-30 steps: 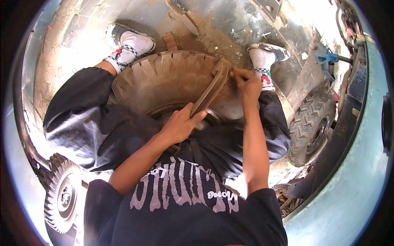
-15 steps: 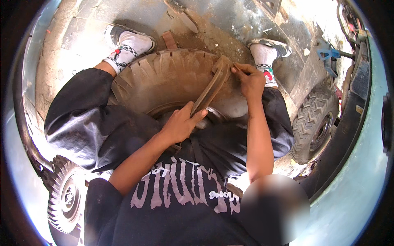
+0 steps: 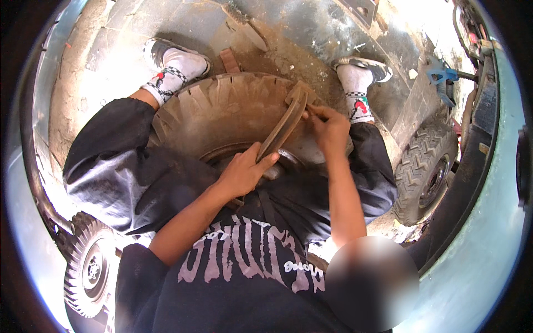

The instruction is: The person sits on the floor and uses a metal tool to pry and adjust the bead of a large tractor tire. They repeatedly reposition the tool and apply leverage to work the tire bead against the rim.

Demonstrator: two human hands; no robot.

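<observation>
Over a large dusty tyre (image 3: 222, 114) between my legs, a curved, brown-dusted brake shoe (image 3: 284, 130) slants up to the right. My left hand (image 3: 241, 173) is closed round its lower end, thumb on the near side. At the upper end, my right hand (image 3: 331, 132) is closed in a pinch beside the shoe's outer edge. What those fingertips hold, if anything, is too small to make out. The wheel rim (image 3: 222, 149) shows behind the left hand, partly covered by my dark trousers.
A brush (image 3: 251, 33) lies on the dusty floor beyond the tyre, near a reddish-brown strip (image 3: 229, 60). To the right stand a treaded wheel (image 3: 411, 180) and a blue metal piece (image 3: 442, 75). Another wheel (image 3: 94, 269) is at lower left. Pale blue bodywork (image 3: 502, 233) curves round.
My right hand has moved slightly down and left along the brake shoe, its fingers drawn closer to the edge. The shoe has turned a little; my left hand keeps its hold.
</observation>
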